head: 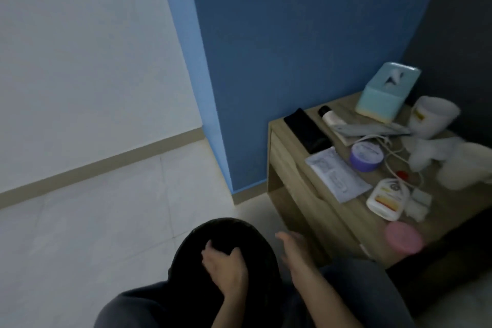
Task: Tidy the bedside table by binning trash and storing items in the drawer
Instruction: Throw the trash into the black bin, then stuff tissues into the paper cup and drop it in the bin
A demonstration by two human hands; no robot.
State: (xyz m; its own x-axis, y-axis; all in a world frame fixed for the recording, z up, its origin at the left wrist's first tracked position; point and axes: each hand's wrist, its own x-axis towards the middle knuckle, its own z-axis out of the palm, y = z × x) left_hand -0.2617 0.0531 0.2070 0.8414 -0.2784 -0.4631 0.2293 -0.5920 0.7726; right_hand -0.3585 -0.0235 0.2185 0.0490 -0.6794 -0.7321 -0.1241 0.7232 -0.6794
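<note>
A black bin [186, 253] stands on the floor between my knees. My left hand [223, 266] grips its near side, fingers curled over the edge. My right hand [292, 247] hovers with straight fingers and holds nothing, between the bin and the wooden bedside table [343, 216]. The table's drawer front [290, 165] is shut. On top lie a black case [306, 130], a tube [330, 116], a purple jar [366, 156], a printed paper [336, 174], a white lotion bottle [387, 200], a pink lid [403, 237] and crumpled tissues [452, 160].
At the back of the table stand a teal tissue box [386, 93] and a white cup [431, 117]. A grey flat device [372, 129] and a white cable [394, 157] lie mid-table. A blue wall corner [213, 114] rises left of the table. Pale floor tiles [93, 221] spread to the left.
</note>
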